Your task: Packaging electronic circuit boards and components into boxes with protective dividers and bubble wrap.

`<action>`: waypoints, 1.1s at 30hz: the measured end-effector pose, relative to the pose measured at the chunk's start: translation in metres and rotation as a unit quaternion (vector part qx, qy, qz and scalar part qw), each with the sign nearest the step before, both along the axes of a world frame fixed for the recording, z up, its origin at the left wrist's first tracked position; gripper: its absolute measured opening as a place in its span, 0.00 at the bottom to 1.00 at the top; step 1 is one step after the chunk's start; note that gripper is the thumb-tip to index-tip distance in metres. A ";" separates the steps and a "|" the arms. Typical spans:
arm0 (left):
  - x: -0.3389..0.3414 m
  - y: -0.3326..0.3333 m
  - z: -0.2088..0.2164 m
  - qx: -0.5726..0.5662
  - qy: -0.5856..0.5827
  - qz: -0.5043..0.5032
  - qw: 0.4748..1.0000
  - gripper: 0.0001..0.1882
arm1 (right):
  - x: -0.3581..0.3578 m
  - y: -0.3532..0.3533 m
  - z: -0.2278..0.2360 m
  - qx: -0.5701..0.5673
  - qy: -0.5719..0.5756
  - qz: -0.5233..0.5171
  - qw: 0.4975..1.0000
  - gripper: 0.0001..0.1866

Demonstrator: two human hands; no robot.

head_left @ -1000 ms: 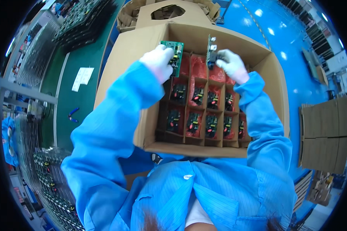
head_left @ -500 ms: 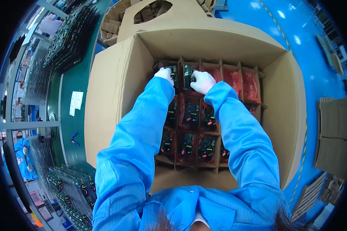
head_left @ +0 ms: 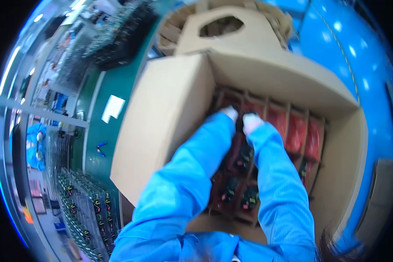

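Note:
Both my hands, in white gloves, are down in the far left part of a large open cardboard box (head_left: pixel 284 81). My left hand (head_left: pixel 230 113) is closed at the edge of a dark circuit board, in the corner compartment. Beside it, my right hand (head_left: pixel 251 124) pinches another dark circuit board (head_left: pixel 249 112); motion blurs both boards. Cardboard dividers (head_left: pixel 305 131) split the box into compartments. Red bags (head_left: pixel 296 130) line the far row, and nearer compartments hold green-black circuit boards (head_left: pixel 250 198) in red bags. My sleeves cover part of the grid.
Left of the box runs a green workbench (head_left: pixel 111 163) with white paper (head_left: pixel 112 108) and blue-handled pliers (head_left: pixel 101 149). Stacked circuit boards (head_left: pixel 85 214) stand along it. Another carton (head_left: pixel 170 30) is behind the box. A person in blue (head_left: pixel 36 144) is at far left.
The whole view has shifted and tilted, putting the box further right and lower. My hands have come closer together and the boards at them sit lower in the compartments.

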State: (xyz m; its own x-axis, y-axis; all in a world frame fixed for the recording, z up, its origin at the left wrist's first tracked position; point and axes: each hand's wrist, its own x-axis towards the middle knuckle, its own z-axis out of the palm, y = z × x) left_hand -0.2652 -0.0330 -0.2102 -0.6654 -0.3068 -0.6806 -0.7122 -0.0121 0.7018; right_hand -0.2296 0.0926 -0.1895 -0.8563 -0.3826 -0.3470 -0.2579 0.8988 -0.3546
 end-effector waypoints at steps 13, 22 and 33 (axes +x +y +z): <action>0.175 -0.088 0.331 -0.466 0.511 -0.461 0.555 0.07 | 0.035 -0.044 0.166 -0.124 0.188 0.098 0.969 0.13; 0.486 -0.353 0.276 -0.563 0.337 -0.164 0.737 0.08 | 0.193 -0.309 0.322 -0.443 -0.006 0.256 0.859 0.10; 0.723 -0.504 0.262 -0.725 -0.143 -0.192 0.645 0.09 | 0.384 -0.680 0.239 -0.361 -0.118 0.365 0.850 0.22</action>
State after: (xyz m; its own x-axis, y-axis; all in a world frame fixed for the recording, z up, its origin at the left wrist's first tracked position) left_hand 0.4580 -0.5371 0.0523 -0.7931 -0.6086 0.0253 -0.5697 0.7264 -0.3845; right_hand 0.1542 -0.5873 0.0492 -0.2387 -0.9683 0.0740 -0.4978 0.0566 -0.8654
